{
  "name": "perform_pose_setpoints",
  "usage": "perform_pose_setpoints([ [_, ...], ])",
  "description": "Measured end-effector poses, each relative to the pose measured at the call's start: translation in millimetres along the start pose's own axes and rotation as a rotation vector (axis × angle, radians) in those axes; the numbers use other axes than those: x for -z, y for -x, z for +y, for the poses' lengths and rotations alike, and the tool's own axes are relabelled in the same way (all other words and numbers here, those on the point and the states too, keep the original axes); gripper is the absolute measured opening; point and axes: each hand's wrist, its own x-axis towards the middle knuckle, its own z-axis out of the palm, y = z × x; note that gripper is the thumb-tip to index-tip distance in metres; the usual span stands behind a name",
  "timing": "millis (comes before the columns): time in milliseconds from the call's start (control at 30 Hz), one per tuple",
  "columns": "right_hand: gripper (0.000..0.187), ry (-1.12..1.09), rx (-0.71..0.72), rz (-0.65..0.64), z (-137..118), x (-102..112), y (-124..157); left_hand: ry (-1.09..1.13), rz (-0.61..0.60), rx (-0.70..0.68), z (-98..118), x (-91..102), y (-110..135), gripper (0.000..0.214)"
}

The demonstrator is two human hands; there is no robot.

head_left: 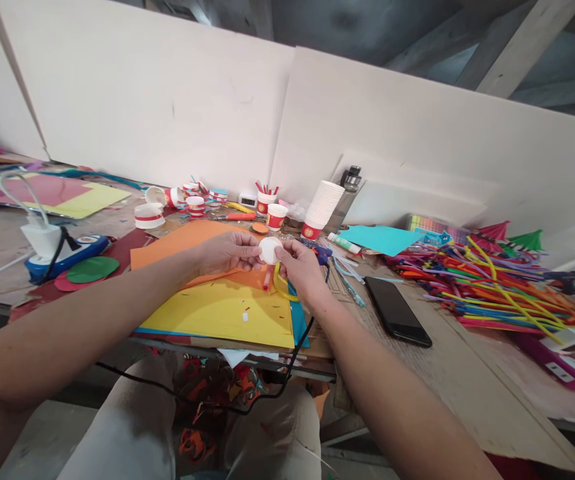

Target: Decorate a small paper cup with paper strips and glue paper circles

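Soft light whitens the boards (pixel 167 100); the ceiling (pixel 335 30) is dim. The disc (pixel 269 251) looks washed out. Wide-angle distortion stretches the edges, slightly blurring the pipe cleaners (pixel 492 287).

My left hand (pixel 230 255) and my right hand (pixel 301 268) are bare, and so are both my arms (pixel 82 327) as far up as I can see. I wear pale pants (pixel 132 427) that look a bit grey, and the cloth covers my knees in soft wrinkles
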Motion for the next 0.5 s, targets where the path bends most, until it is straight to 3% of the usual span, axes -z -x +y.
perform_pose_setpoints([
  [300,0.022,-0.027,0.001,0.006,1.6,2.2,-2.8,0.037,-0.06,0.043,1.4,-0.6,2.2,0.027],
  [500,0.022,0.008,0.142,0.042,2.5,4.7,-2.9,0.072,-0.05,0.065,-2.5,-0.8,-1.3,0.038],
])
